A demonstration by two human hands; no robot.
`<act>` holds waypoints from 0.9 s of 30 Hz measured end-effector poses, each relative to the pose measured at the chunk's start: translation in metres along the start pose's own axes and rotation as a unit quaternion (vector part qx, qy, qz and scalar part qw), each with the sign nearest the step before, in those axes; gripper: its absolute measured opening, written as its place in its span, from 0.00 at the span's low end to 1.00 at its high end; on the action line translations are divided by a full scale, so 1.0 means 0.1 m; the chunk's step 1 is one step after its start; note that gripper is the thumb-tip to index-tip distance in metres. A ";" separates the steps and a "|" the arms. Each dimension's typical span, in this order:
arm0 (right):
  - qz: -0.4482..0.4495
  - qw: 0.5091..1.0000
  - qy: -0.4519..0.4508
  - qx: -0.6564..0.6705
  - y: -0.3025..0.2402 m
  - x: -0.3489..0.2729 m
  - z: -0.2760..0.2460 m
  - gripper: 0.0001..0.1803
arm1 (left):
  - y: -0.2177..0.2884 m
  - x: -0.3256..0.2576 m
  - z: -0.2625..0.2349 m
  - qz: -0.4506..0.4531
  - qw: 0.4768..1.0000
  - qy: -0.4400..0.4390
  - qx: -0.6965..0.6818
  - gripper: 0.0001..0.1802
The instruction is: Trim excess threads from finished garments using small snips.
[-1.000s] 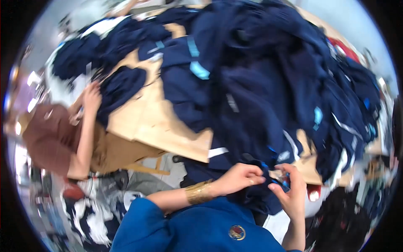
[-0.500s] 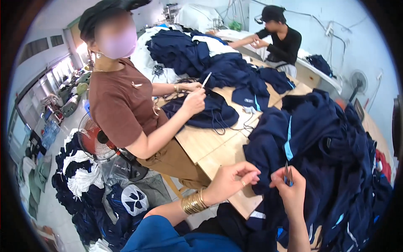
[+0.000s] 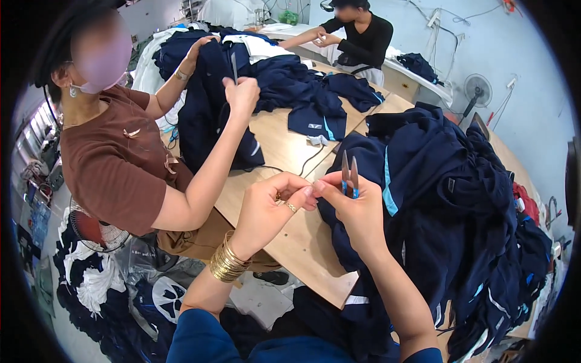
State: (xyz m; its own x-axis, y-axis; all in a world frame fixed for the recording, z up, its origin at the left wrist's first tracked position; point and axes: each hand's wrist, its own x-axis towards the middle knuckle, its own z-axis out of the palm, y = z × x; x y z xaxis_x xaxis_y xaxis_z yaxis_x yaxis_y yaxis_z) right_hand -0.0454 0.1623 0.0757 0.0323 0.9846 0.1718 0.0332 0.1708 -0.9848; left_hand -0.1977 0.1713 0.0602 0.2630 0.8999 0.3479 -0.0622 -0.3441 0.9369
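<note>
My left hand [image 3: 272, 209], with a ring and gold bangles at the wrist, is closed in a pinch. Its fingertips meet those of my right hand [image 3: 357, 218] above the table. Whatever lies between the fingertips is too small to make out. Held in my right hand is a pair of thread snips [image 3: 350, 172], blades pointing up and slightly apart, with blue at the base. Just right of that hand lies a large heap of navy garments [image 3: 417, 230] with a light blue stripe [image 3: 388, 187].
A wooden table [image 3: 272, 233] stretches ahead under more navy garments [image 3: 290, 88]. At left a co-worker in a brown shirt [image 3: 115, 175] holds up a navy garment [image 3: 206, 115] and a pointed tool. Another person [image 3: 363, 39] works at the back. Navy and white clothes [image 3: 97, 284] pile on the floor.
My hands have come together at the fingertips, moving left and up in view. The snips now stand taller in my right hand. The nearby co-worker has lifted a navy garment. The view has shifted.
</note>
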 end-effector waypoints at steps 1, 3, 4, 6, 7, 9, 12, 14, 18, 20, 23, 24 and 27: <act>-0.051 0.998 0.004 -0.020 0.05 0.02 0.03 0.07 | -0.01 0.01 -0.01 0.005 1.000 0.001 0.002 0.06; -0.112 0.992 0.006 -0.056 0.11 0.03 0.06 0.06 | -0.04 0.01 -0.04 0.008 1.000 0.004 0.004 0.06; -0.113 0.992 0.006 -0.056 0.10 0.02 0.08 0.06 | -0.05 0.02 -0.05 0.013 1.000 0.009 0.005 0.06; -0.112 0.985 0.023 -0.129 0.06 0.00 0.09 0.06 | -0.06 0.02 -0.06 0.019 1.000 0.018 0.008 0.06; -0.125 0.979 0.024 -0.157 0.03 0.00 0.10 0.06 | -0.06 0.03 -0.07 0.018 1.000 0.022 0.008 0.05; -0.157 0.971 0.036 -0.176 0.05 -0.02 0.16 0.06 | -0.04 0.00 -0.09 0.020 0.999 0.033 0.014 0.05; -0.219 0.953 0.034 -0.204 0.05 -0.07 0.21 0.06 | -0.02 -0.04 -0.07 0.074 0.983 0.071 0.154 0.04; -0.254 0.933 0.070 -0.245 0.05 -0.11 0.20 0.07 | -0.10 -0.02 -0.02 0.093 0.980 0.080 0.159 0.04; -0.277 0.927 0.069 -0.244 0.07 -0.14 0.18 0.06 | -0.03 -0.04 -0.01 0.089 0.981 0.068 0.156 0.04; -0.154 0.965 0.038 -0.207 0.04 -0.14 0.12 0.04 | -0.03 -0.04 -0.05 0.063 0.993 0.005 0.104 0.05; -0.176 0.964 0.040 -0.194 0.00 -0.12 0.12 0.03 | -0.02 -0.02 -0.05 0.063 0.994 0.001 0.094 0.05; -0.195 0.952 0.060 -0.228 0.00 -0.14 0.13 0.03 | -0.01 -0.02 -0.03 0.073 0.990 0.005 0.119 0.05; -0.198 0.952 0.045 -0.227 -0.02 -0.17 0.07 0.03 | 0.01 -0.03 -0.01 0.090 0.985 -0.009 0.144 0.04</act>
State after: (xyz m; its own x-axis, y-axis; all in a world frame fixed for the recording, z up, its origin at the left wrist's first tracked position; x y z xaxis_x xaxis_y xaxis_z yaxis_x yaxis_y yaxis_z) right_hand -0.0525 0.1458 0.0743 0.0119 0.8356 0.5492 0.4889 0.4743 -0.7321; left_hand -0.1997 0.1683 0.0603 0.2899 0.8132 0.5047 0.1661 -0.5620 0.8103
